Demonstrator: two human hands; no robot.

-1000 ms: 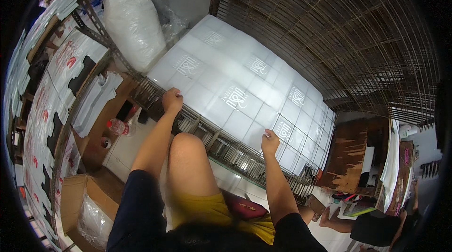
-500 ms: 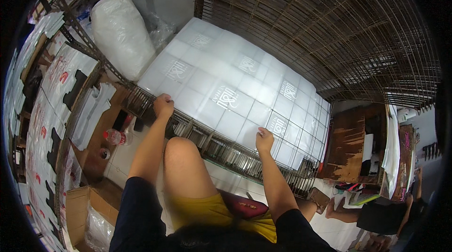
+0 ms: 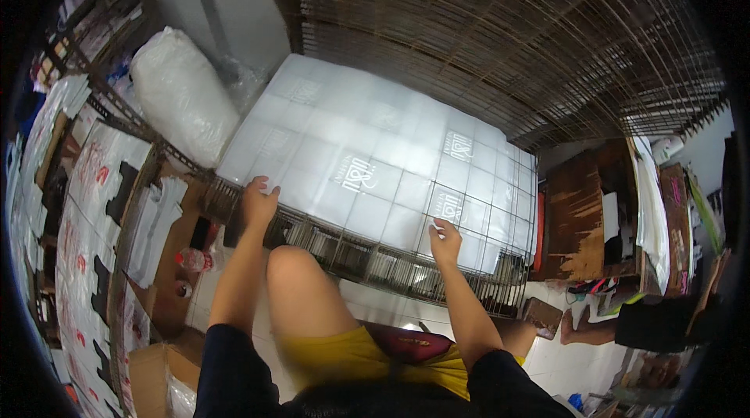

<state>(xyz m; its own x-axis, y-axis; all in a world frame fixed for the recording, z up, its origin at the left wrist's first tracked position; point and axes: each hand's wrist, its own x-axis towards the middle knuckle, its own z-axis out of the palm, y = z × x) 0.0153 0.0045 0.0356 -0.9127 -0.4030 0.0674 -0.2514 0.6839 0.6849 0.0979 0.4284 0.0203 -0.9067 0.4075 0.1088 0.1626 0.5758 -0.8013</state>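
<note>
Translucent white plastic sheets (image 3: 308, 154) with white printed marks lie spread over a wire rack (image 3: 383, 262), whose grid shows through them. My left hand (image 3: 260, 201) is at the near left corner of the sheets, fingers loosely bent and apart, with nothing visible in them. Over the near right part of the sheets is my right hand (image 3: 445, 241). Its thumb and forefinger are pinched together; whatever lies between them, if anything, is too small to make out.
Brown wire racks (image 3: 500, 35) are raised behind the sheets. A stuffed white plastic bag (image 3: 183, 94) stands at the left, above a plastic bottle (image 3: 195, 260) and a cardboard box (image 3: 152, 371). Stacked printed sheets (image 3: 86, 254) line the far left. Another person's arm (image 3: 590, 332) shows at right.
My left hand's fingers have loosened from a closed grip at the rack's near edge. My right hand stays pinched near the same spot. The whole view has tilted and shifted slightly.
</note>
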